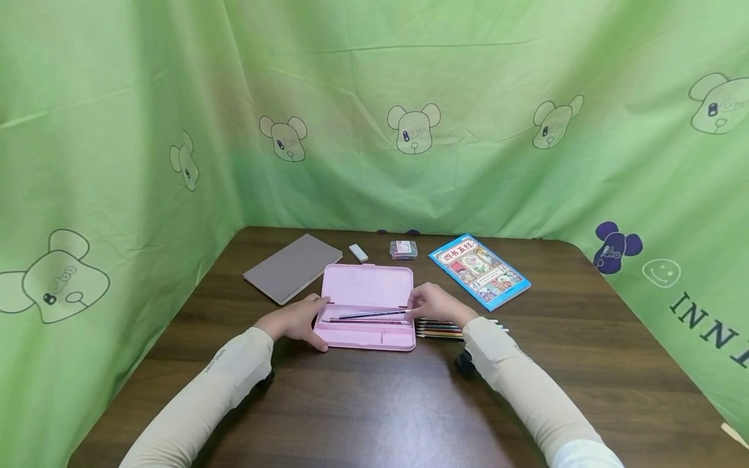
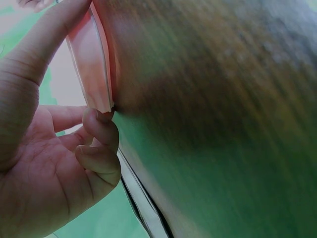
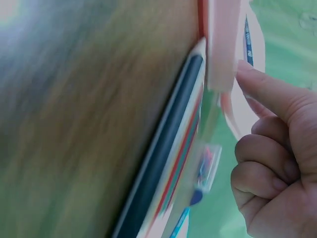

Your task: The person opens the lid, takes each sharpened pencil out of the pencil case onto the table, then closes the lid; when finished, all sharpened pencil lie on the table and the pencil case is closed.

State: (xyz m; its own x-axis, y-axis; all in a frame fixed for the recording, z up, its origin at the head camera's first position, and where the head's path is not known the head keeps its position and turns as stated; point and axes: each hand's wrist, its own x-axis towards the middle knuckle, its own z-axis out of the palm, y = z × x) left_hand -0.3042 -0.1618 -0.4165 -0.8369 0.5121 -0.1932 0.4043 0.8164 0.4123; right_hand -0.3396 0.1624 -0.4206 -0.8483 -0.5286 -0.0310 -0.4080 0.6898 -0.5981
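Observation:
An open pink pencil case (image 1: pixel 351 337) lies on the table with its lid tilted back. My left hand (image 1: pixel 295 320) grips its left end, thumb at the front corner and fingers toward the hinge; in the left wrist view the fingers curl against the end of the case. At the case's right end, my right hand (image 1: pixel 435 303) pinches a dark pencil (image 1: pixel 371 314) that lies lengthwise over the long compartment. A reddish pencil (image 1: pixel 363 321) is inside, just in front of it. In the right wrist view the dark pencil (image 3: pixel 248 44) shows past the fingertip, the other fingers curled.
Several coloured pencils (image 1: pixel 440 329) lie beside the case, partly under my right wrist. Behind stand a grey notebook (image 1: pixel 295 266), a white eraser (image 1: pixel 358 253), a small clear box (image 1: pixel 404 249) and a blue-edged comic-style book (image 1: pixel 480 272). A green curtain (image 1: pixel 351 195) borders the wooden table (image 1: pixel 363 403).

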